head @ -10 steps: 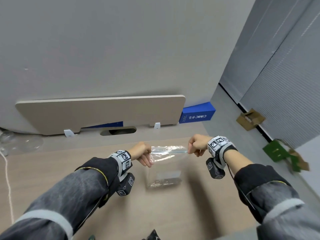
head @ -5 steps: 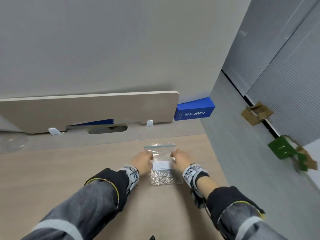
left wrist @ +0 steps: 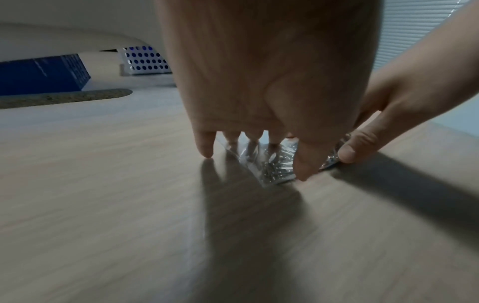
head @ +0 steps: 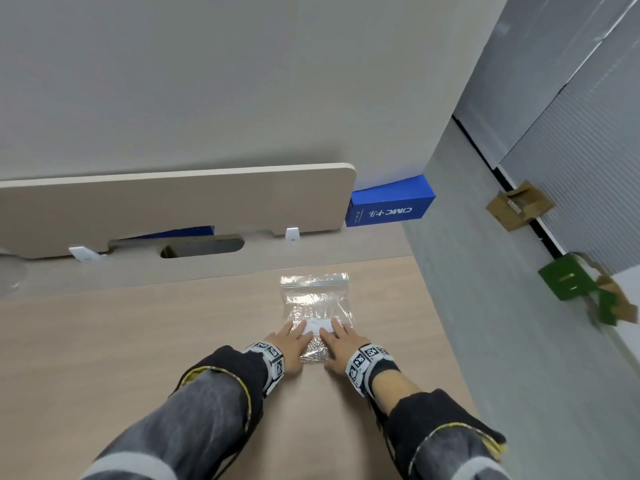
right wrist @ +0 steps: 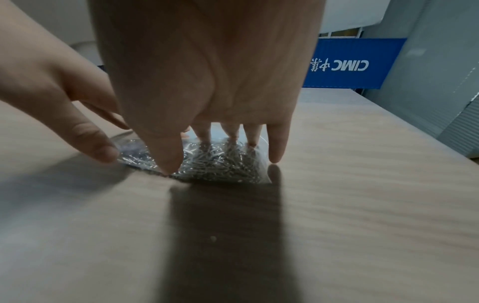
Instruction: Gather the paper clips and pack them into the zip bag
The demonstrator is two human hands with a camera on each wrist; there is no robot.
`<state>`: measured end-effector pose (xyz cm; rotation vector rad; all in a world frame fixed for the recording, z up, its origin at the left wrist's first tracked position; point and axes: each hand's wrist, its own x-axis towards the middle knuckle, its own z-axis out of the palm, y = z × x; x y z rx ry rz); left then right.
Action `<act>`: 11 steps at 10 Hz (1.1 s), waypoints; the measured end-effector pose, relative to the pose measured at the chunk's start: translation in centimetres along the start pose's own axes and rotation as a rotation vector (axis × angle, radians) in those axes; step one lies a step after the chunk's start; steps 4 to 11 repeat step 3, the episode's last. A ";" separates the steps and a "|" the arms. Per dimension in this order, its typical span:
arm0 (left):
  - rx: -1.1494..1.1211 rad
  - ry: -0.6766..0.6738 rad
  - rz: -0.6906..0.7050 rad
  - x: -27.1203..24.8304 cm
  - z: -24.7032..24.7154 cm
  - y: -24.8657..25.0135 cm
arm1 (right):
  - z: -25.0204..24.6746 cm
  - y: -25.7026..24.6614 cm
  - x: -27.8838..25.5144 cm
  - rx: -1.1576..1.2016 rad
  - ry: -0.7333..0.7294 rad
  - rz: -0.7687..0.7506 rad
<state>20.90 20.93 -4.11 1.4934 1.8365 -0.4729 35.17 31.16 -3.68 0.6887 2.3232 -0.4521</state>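
A clear zip bag (head: 314, 304) lies flat on the wooden table (head: 138, 341), its zip strip at the far end. Silver paper clips (head: 316, 351) sit bunched in its near end, also seen as a shiny heap of paper clips (right wrist: 220, 162) through the plastic. My left hand (head: 290, 342) and right hand (head: 341, 341) lie side by side on the bag's near half, fingers straight and pressing down on it. In the left wrist view the left hand (left wrist: 249, 147) has its fingertips on the bag (left wrist: 274, 164). The right hand (right wrist: 223, 147) presses the clip heap.
A beige divider panel (head: 173, 206) stands along the table's far edge, with a cable slot (head: 202, 247) in front of it. A blue box (head: 389, 206) sits at the back right. The table's right edge (head: 440, 323) drops to a grey floor with cardboard scraps (head: 519, 206).
A second ago both hands held the bag up by its top corners. It now lies flat on the table and both hands have slid to its near end, pressing it.
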 end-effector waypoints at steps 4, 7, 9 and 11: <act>-0.244 0.140 -0.052 -2.9 -3.7 -2.7 | -5.9 -2.8 -0.9 0.073 0.138 0.036; -0.244 0.140 -0.052 -2.9 -3.7 -2.7 | -5.9 -2.8 -0.9 0.073 0.138 0.036; -0.244 0.140 -0.052 -2.9 -3.7 -2.7 | -5.9 -2.8 -0.9 0.073 0.138 0.036; -0.244 0.140 -0.052 -2.9 -3.7 -2.7 | -5.9 -2.8 -0.9 0.073 0.138 0.036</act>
